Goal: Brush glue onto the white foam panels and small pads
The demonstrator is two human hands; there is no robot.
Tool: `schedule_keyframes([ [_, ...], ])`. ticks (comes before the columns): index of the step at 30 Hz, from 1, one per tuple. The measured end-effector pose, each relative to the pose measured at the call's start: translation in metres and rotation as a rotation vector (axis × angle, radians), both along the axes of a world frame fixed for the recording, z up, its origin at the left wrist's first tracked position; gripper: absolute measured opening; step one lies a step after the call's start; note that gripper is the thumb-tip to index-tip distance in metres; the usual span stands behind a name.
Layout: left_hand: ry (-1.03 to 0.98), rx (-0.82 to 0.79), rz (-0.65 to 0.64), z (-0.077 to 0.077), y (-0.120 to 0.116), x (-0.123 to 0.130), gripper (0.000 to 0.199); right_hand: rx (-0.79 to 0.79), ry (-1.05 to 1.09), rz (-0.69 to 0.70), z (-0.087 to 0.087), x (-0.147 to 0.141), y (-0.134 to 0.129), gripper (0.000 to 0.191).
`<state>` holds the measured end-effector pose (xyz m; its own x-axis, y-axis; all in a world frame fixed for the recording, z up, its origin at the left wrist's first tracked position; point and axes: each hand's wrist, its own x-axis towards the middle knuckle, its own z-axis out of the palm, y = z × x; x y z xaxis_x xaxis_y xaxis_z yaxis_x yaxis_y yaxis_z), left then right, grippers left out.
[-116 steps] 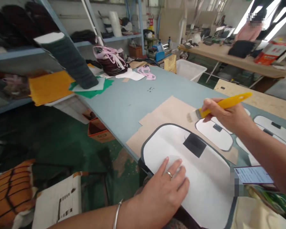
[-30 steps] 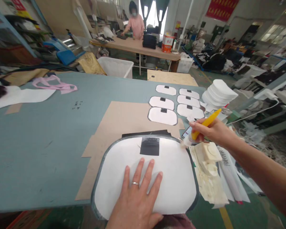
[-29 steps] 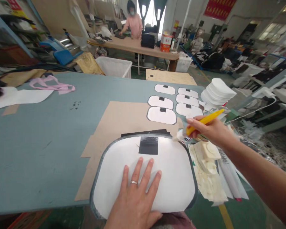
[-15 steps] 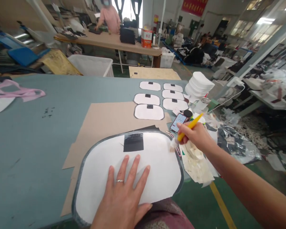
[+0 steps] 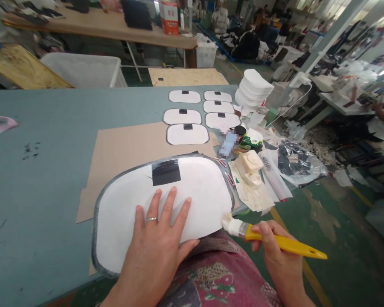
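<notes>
Palm down, my left hand [image 5: 156,238] lies with spread fingers on a large white rounded panel [image 5: 201,192], which has a dark border and a black rectangular patch [image 5: 166,172] near its far edge. My right hand [image 5: 278,251] grips a paintbrush [image 5: 288,246] by its yellow handle. The pale, coated bristles touch the panel's near right corner. Under the panel is brown cardboard [image 5: 124,147] on a blue-green table [image 5: 45,187]. My patterned apron [image 5: 217,268] shows below the panel's near edge.
Several smaller-looking white panels [image 5: 187,134] with black patches lie farther back. Beside them stands a stack of white pieces [image 5: 252,87]. To the right are a phone [image 5: 228,143], a cream-coloured container [image 5: 251,162] on stained sheets, and a clear plastic bag [image 5: 299,164]. A white bin [image 5: 83,70] stands beyond the table.
The brush in my right hand has moved from the panel's far right edge down to its near right corner. My left hand stays flat on the panel. The view has tilted downward.
</notes>
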<state>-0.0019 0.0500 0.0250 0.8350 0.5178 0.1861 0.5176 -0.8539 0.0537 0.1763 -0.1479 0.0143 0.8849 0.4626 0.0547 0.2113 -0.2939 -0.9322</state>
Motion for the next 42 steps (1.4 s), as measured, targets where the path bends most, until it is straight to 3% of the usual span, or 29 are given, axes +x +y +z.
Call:
schedule_keyframes([
  [4,0.031,0.041,-0.015,0.003,-0.001,0.002,0.071,0.185,-0.160,-0.081,-0.007,-0.007,0.001,0.032],
  [10,0.040,0.100,-0.063,0.005,-0.001,0.002,0.075,0.128,-0.316,0.098,-0.010,-0.021,-0.001,0.027],
  [13,0.028,0.107,-0.063,0.005,-0.001,0.003,0.074,0.152,-0.357,0.045,-0.007,-0.021,-0.007,0.021],
  [19,0.015,0.077,-0.046,0.006,0.000,0.003,0.075,0.036,-0.052,0.217,0.014,0.011,0.000,0.042],
  [23,0.003,0.040,-0.029,0.005,0.000,-0.001,0.077,-0.045,0.165,0.302,0.035,0.068,0.051,0.054],
  [26,-0.004,0.045,-0.023,0.004,-0.005,-0.004,0.075,-0.122,0.106,0.392,0.051,0.105,0.118,0.056],
  [29,-0.018,0.079,0.006,0.004,-0.014,-0.005,0.074,-0.136,-0.014,0.497,0.071,0.111,0.193,0.057],
  [32,-0.038,0.083,0.060,0.002,-0.022,-0.004,0.074,-0.179,-0.138,0.649,0.093,0.080,0.263,0.057],
  [36,-0.020,0.080,0.082,-0.004,-0.027,-0.005,0.067,-0.224,-0.307,0.890,0.109,-0.011,0.326,0.048],
  [38,-0.004,0.057,0.073,-0.010,-0.029,-0.006,0.065,-0.246,-0.491,1.079,0.110,-0.066,0.333,0.040],
  [40,-0.002,0.021,0.063,-0.020,-0.031,-0.008,0.064,-0.275,-0.782,1.405,0.108,-0.115,0.322,0.032],
  [42,-0.023,-0.009,0.073,-0.032,-0.033,-0.009,0.058,-0.292,-0.937,1.753,0.107,-0.146,0.303,0.032],
])
